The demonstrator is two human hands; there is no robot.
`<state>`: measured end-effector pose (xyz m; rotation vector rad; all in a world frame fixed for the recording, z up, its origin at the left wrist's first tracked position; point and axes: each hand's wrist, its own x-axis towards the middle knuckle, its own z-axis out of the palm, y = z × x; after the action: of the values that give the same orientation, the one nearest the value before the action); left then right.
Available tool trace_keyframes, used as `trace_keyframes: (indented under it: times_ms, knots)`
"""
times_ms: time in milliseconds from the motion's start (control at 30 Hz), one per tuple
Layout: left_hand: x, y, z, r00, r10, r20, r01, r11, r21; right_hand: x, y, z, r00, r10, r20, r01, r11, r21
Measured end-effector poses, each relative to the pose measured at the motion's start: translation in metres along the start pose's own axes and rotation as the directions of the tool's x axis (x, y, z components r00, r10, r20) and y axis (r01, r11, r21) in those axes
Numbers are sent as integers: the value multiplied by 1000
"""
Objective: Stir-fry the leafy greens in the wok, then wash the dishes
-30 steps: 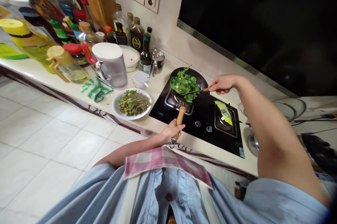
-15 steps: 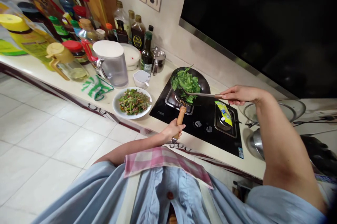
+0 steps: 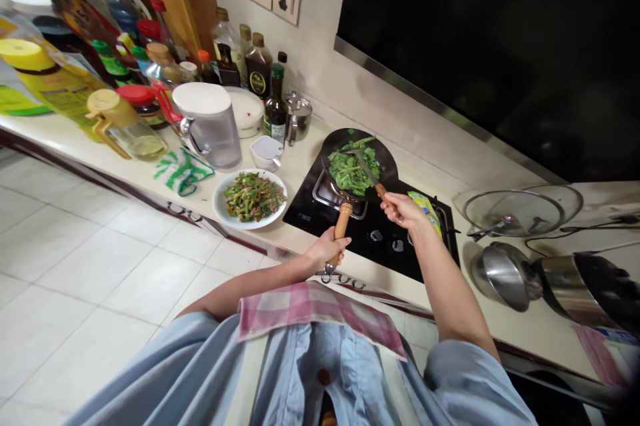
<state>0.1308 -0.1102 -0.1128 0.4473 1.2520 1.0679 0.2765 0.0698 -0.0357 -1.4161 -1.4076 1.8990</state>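
Wrapping left hand (image 3: pixel 326 248) fingers around wok handle (image 3: pixel 343 223); right hand (image 3: pixel 401 210) fingers pinching spatula (image 3: pixel 369 169), blade inside rim (image 3: pixel 395 169).

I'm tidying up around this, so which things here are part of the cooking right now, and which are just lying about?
In use: left hand gripping the wooden handle of the black wok; right hand holding a spatula in the greens; gas hob.

Lying about: plate of cooked vegetables and meat; yellow packet; glass pot lid; white-lidded jug.
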Motion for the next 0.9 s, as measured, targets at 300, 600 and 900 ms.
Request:
trace_keyframes:
  times_ms: [300,600,900]
  knots:
    - [5,-7,2,999,35,-17,-35,999,14,5,-1,25,977,-147,-153,174,969,178]
    - [10,-11,2,998,55,-12,-55,998,-21,15,20,43,986,-81,-146,105,981,162]
    - [-4,4,6,1000,16,-12,-16,999,31,-19,25,19,984,-29,-173,46,994,96]
